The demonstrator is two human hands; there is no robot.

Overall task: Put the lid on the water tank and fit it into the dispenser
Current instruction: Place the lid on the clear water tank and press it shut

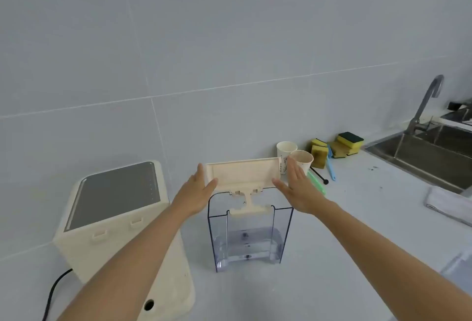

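Observation:
A clear, blue-tinted water tank (pixel 249 239) stands upright on the white counter, with a little water in its bottom. Above its open top I hold the cream lid (pixel 242 173), tilted up so its underside faces me. A T-shaped tab on the lid hangs down into the tank's front notch. My left hand (pixel 198 191) presses the lid's left end and my right hand (pixel 297 188) presses its right end, fingers straight. The cream dispenser (pixel 115 218) with a grey top panel stands left of the tank, its rear bay facing me.
Two paper cups (pixel 293 154) stand behind the lid by the wall. Sponges (pixel 339 147), a blue brush (pixel 331 165) and a green tool lie to the right. A steel sink (pixel 429 157) with a tap and a folded cloth (pixel 449 203) are at far right. A black cable (pixel 55 292) runs from the dispenser.

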